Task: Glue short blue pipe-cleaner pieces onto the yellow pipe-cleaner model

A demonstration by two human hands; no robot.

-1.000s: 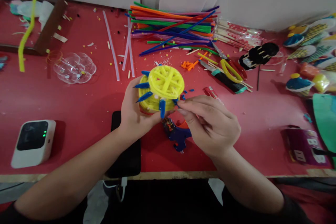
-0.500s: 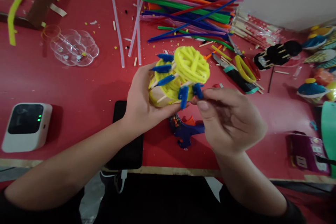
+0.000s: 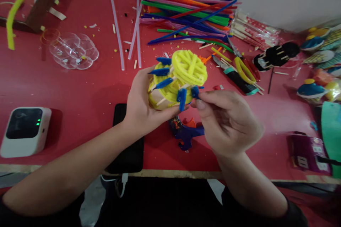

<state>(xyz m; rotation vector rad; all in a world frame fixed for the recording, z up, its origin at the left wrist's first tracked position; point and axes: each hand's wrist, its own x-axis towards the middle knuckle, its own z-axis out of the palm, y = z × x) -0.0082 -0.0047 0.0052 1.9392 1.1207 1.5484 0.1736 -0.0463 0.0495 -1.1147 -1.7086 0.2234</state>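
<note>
My left hand (image 3: 142, 101) is wrapped round the lower part of a yellow pipe-cleaner model (image 3: 189, 67), which has a round spoked top on thin wooden sticks. Several short blue pipe-cleaner pieces (image 3: 163, 83) stick out around its side. With thumb and forefinger, my right hand (image 3: 229, 122) pinches a blue pipe-cleaner piece (image 3: 195, 92) at the model's right side. Below the model, a blue glue gun (image 3: 186, 136) with an orange trigger lies on the table, partly behind my right hand.
Colourful pipe cleaners (image 3: 186, 14) lie in a pile at the back. A utility knife (image 3: 241, 81) and scissors (image 3: 245, 71) are on the right. On the left are a clear flower-shaped tray (image 3: 90, 55) and a white device (image 3: 18, 147). A black phone (image 3: 130, 156) lies near the front edge.
The whole view has shifted slightly, so most things appear a little further left. My hands keep the same hold on the model and the blue piece.
</note>
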